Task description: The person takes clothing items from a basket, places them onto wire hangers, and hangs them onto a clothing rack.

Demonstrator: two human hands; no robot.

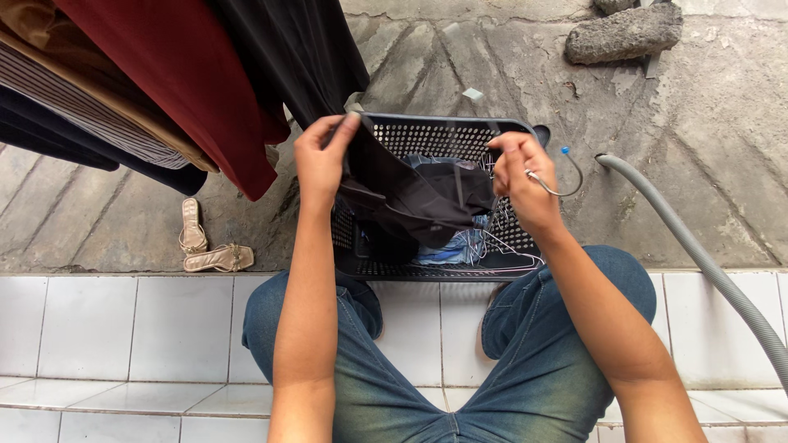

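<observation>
Above the dark laundry basket [443, 135], the left hand [322, 160] pinches the edge of a black garment [419, 201], which sags into the basket. The right hand [519, 176] is closed on the garment's other side and on a wire hanger [558, 184]. The hanger's hook could snag the cloth, or the loose fabric could slip from the left pinch and drop back onto the jeans [451, 244]. Nearer lies a white tiled step [123, 328]; beyond it is cracked concrete ground [492, 74], with sandals [205, 246] at left, a grey hose [706, 262] at right, a rock [624, 33] far off, and hung clothes [164, 74] upper left.
</observation>
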